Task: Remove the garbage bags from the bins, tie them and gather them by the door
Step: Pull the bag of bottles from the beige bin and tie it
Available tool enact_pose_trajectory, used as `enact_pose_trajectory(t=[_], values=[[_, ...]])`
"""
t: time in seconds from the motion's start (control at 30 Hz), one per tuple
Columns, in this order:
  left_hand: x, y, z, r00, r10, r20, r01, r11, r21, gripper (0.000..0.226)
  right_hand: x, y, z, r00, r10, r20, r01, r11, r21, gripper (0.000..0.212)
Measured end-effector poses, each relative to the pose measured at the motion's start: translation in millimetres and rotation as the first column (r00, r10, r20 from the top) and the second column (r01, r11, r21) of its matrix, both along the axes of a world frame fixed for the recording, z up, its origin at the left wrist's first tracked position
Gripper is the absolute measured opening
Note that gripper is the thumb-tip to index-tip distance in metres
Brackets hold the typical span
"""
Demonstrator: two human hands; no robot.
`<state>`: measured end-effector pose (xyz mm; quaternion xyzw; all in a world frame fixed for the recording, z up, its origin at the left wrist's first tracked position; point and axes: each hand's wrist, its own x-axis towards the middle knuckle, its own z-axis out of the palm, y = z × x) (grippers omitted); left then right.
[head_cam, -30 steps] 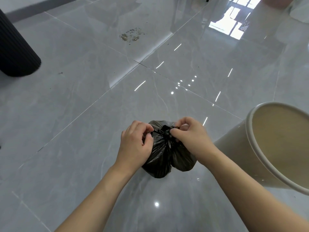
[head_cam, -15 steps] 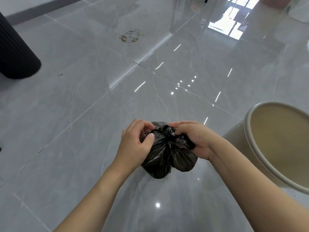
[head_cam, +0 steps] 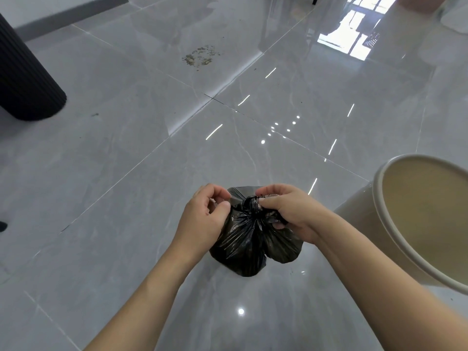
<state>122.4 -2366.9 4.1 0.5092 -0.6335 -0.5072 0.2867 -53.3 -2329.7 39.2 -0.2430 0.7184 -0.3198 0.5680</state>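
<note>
A person is bending over a small black garbage bag (head_cam: 249,241) that is sitting on the glossy grey tile floor (head_cam: 126,173), just in front of them and close beside a cream-coloured bin (head_cam: 359,229) on their right. The bin is showing its open mouth and pale inside, with no liner visible in it. Both hands are working at the gathered neck of the bag, where the plastic is bunching into a knot (head_cam: 254,202). The left hand (head_cam: 202,221) is curling its fingers and pinching a flap of the black plastic between thumb and forefinger at the bag's top left. The right hand (head_cam: 288,211) is pinching the knot with thumb and fingertips, its other fingers wrapping a twisted strand of plastic below it. Well away to the far left a black ribbed bin (head_cam: 25,82) is standing, and some scattered crumbs (head_cam: 200,57) are lying on the tiles farther off.
</note>
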Motion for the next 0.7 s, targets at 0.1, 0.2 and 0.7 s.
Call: enact_pose_trajectory(t=[0.1, 0.2, 0.7], values=[[1, 5, 2, 0.998, -0.052, 0.027, 0.055, 0.993, -0.108, 0.015, 0, -2, 1, 0.998, -0.042, 0.053, 0.041, 0.999, 0.016, 0.018], [2, 8, 2, 0.993, -0.104, 0.054, 0.112, 0.976, -0.188, 0.010, 1, -4, 5, 0.985, -0.082, 0.152, 0.079, 0.997, 0.022, 0.017], [6, -4, 1, 0.999, 0.041, -0.026, -0.041, 0.999, -0.010, 0.018, 10, -7, -2, 0.993, -0.081, 0.083, 0.086, 0.995, -0.052, 0.010]])
